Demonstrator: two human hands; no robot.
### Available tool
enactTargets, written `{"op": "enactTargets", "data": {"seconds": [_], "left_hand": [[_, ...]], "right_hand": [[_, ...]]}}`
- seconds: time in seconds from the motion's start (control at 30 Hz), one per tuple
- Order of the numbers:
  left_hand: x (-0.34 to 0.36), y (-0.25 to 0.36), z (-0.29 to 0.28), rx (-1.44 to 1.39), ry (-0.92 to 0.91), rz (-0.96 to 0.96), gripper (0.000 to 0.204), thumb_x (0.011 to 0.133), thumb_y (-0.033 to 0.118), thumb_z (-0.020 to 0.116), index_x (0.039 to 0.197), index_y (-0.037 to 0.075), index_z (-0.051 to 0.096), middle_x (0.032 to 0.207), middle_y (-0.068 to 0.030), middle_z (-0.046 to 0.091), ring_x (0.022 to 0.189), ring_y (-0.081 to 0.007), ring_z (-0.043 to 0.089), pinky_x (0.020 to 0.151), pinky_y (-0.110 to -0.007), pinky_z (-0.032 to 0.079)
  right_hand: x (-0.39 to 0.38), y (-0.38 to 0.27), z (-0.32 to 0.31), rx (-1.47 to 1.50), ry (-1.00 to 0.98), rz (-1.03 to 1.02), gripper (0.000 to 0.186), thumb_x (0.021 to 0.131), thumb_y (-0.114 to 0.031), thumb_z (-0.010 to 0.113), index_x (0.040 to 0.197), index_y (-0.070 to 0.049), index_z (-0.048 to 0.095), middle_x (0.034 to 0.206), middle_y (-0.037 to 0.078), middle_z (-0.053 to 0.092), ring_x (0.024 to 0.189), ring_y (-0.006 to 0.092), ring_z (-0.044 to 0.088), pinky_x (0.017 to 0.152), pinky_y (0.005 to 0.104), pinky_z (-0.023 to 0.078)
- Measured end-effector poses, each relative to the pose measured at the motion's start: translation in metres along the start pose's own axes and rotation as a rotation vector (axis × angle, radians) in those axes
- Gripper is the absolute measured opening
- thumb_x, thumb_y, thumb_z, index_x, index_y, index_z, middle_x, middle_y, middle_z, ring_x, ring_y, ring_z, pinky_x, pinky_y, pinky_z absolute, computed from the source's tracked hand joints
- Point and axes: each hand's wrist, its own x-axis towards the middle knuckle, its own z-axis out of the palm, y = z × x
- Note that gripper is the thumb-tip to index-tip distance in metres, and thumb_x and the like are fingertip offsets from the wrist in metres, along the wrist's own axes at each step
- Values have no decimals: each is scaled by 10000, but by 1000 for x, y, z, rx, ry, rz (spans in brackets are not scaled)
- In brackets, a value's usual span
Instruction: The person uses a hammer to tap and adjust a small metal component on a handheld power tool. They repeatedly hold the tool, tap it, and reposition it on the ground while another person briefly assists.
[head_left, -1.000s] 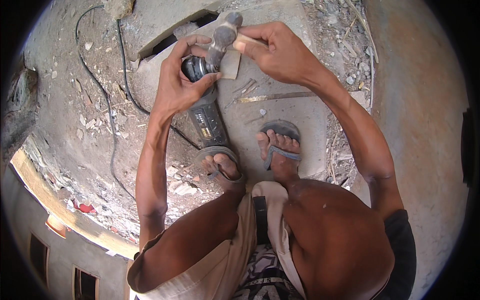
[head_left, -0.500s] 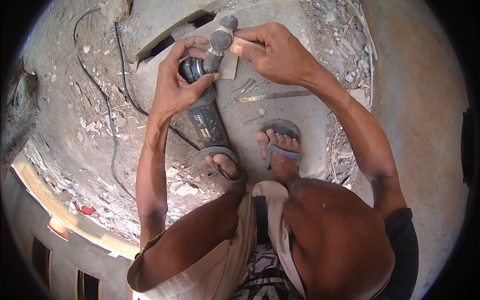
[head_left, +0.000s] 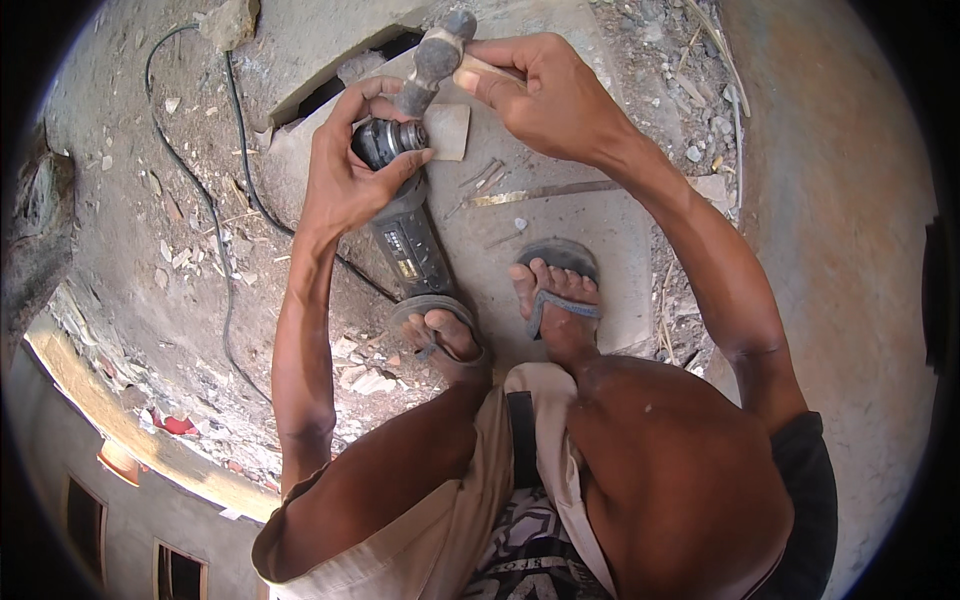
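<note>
A black angle grinder point(head_left: 412, 250) lies on the concrete, its bare metal spindle point(head_left: 413, 135) exposed at the far end, with no disc on it. Curled around the grinder's head is my left hand point(head_left: 358, 165), thumb on the near side and fingers on the far side. My right hand point(head_left: 535, 95) grips a ball-peen hammer point(head_left: 436, 58) by its wooden handle, close to the metal head. The hammer head hangs just beyond the spindle, near my left fingertips. My left sandalled foot point(head_left: 440, 325) rests against the grinder's rear end.
Several nails point(head_left: 488, 177) and a flat metal strip point(head_left: 545, 192) lie on the concrete slab beside a pale square piece point(head_left: 448, 132). A black cord point(head_left: 212, 205) loops across the rubble at left. Beyond is a slot point(head_left: 325, 92) in the concrete. My right foot point(head_left: 556, 290) stands on the slab.
The hammer has lifted up and slightly left, off the grinder's spindle, which now shows. My right hand moved with it; my left hand stays around the grinder head.
</note>
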Motion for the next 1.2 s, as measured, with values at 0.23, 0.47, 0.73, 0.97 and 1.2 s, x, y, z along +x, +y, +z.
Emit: {"op": "enactTargets", "data": {"seconds": [0.23, 0.47, 0.73, 0.97, 1.2], "left_hand": [[-1, 2, -2, 13, -37, -75, 648, 719, 21, 883, 1308, 54, 614, 1000, -62, 705, 917, -119, 661, 838, -271, 533], [0, 1, 1, 20, -28, 7, 608, 748, 59, 882, 1299, 49, 626, 1006, -58, 709, 937, -118, 675, 832, -274, 551], [0, 2, 3, -25, -22, -20, 615, 754, 38, 885, 1314, 66, 632, 980, -45, 713, 836, -85, 647, 723, -248, 524], [-3, 6, 3, -31, -9, -82, 626, 755, 25, 881, 1327, 76, 630, 981, -45, 710, 870, -97, 659, 776, -244, 530], [0, 2, 1, -18, -4, -42, 631, 754, 26, 881, 1325, 77, 619, 976, -45, 715, 869, -103, 662, 788, -248, 534]], "right_hand": [[-7, 10, 7, -62, -95, -89, 230, 909, -181, 630, 848, 34, 681, 593, 196, 546, 546, 221, 468, 579, 419, 411], [-3, 0, -8, -91, -31, 3, 247, 937, -208, 626, 951, 19, 723, 604, 192, 558, 538, 231, 487, 581, 429, 418], [4, 6, -6, 62, 81, 38, 250, 956, -205, 606, 931, 20, 711, 612, 187, 540, 561, 232, 514, 598, 429, 426], [1, 6, -2, -22, 26, -8, 247, 950, -192, 595, 892, 23, 702, 597, 205, 531, 524, 249, 494, 570, 421, 425], [1, 5, -2, 20, 11, 77, 241, 921, -188, 624, 866, 39, 686, 630, 228, 579, 533, 277, 521, 575, 433, 435]]}}
